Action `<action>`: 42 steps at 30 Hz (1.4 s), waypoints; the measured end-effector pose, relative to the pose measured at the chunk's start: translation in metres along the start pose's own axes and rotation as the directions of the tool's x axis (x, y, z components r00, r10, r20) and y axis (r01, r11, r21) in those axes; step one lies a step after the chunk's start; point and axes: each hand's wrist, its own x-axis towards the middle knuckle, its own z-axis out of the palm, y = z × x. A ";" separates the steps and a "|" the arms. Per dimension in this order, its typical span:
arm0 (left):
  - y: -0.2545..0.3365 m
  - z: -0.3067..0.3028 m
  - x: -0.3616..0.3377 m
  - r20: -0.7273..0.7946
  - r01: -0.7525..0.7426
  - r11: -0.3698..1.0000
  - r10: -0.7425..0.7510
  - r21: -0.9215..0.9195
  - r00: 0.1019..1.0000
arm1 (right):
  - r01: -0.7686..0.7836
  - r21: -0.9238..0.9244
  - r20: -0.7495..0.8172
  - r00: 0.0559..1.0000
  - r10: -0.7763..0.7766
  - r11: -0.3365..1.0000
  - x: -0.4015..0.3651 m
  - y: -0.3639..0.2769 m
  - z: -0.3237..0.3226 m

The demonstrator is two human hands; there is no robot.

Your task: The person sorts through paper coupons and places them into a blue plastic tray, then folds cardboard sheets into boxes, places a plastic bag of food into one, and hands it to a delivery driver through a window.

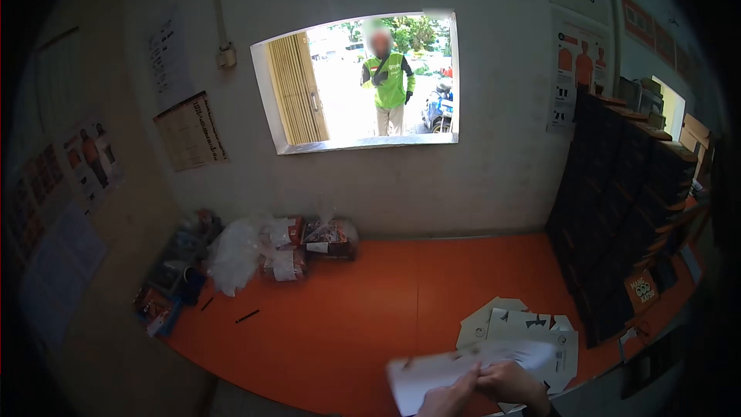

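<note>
At the front right of the orange table [332, 340], my left hand [449, 398] and my right hand [511, 383] are close together. Both are closed on the near edge of a white flat box blank [432, 374], which is tilted and smeared by motion. Under and behind it lies a loose pile of flat box blanks [532, 323], with dark prints and cut flaps showing. My fingertips are partly hidden behind my knuckles and the blank.
Tall stacks of dark boxes [617, 185] stand along the right. Several filled plastic bags [328, 239], a clear bag [234, 259], a blue bin [158, 320] and a black pen [247, 316] lie at left. A person in a green vest [391, 81] stands outside the window.
</note>
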 end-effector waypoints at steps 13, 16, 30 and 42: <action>-0.053 -0.060 -0.024 0.621 0.523 0.472 0.070 -0.710 0.780 | -0.060 0.618 -0.282 0.914 0.292 0.784 0.031 0.009 -0.009; -0.062 -0.063 -0.034 0.531 0.496 0.294 0.051 -0.817 0.846 | 0.161 0.711 -0.508 0.791 0.341 0.685 0.034 0.012 -0.011; -0.053 -0.036 -0.058 0.455 0.455 0.077 -0.012 -0.887 0.890 | 0.293 0.481 -0.035 0.948 -0.316 0.826 0.074 -0.015 -0.046; -0.089 -0.076 -0.059 0.123 0.091 -0.083 -0.676 -0.992 0.727 | 0.441 0.186 -0.409 0.847 -0.339 0.878 0.139 -0.047 0.020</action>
